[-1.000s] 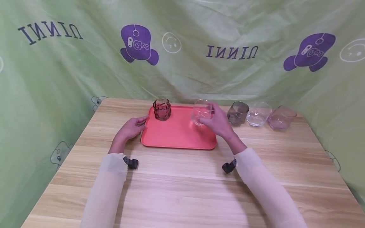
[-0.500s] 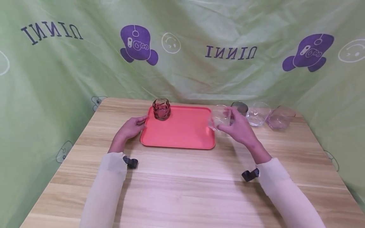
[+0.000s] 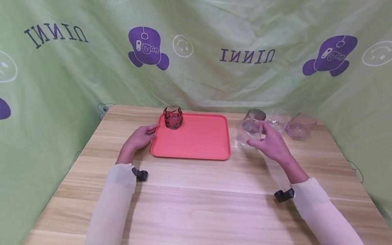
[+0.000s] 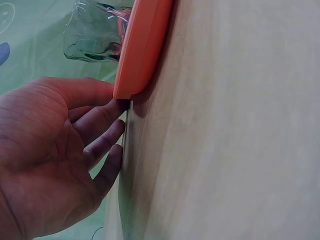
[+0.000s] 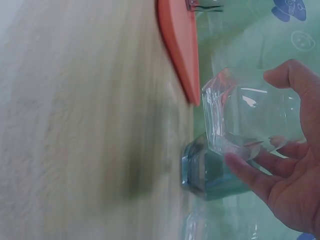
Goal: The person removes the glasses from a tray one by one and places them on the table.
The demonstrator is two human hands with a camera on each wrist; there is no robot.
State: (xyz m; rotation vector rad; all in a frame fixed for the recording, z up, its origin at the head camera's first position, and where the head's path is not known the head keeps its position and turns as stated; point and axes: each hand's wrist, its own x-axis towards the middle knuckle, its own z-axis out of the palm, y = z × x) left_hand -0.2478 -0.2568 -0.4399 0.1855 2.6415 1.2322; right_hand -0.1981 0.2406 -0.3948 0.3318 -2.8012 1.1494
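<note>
In the head view my right hand (image 3: 272,143) grips a clear glass (image 3: 249,132) between thumb and fingers, to the right of the red tray (image 3: 190,136). The right wrist view has this clear glass (image 5: 250,112) held off the table, with a grey glass (image 5: 210,167) behind it. My left hand (image 3: 141,137) touches the tray's left edge. In the left wrist view, thumb and index fingertip meet the tray rim (image 4: 145,55), while the other fingers (image 4: 102,142) stay fairly straight beside the table. A dark faceted glass (image 3: 173,118) stands at the tray's back left.
Behind the held glass stands the grey glass, partly covered in the head view. Right of it are another clear glass (image 3: 278,119) and a pinkish glass (image 3: 301,126). A green printed curtain (image 3: 196,81) hangs behind the wooden table (image 3: 190,197).
My right hand has carried the clear glass from above the tray's right side rightward, past the edge, to in front of the grey glass. The left hand stays at the tray.
</note>
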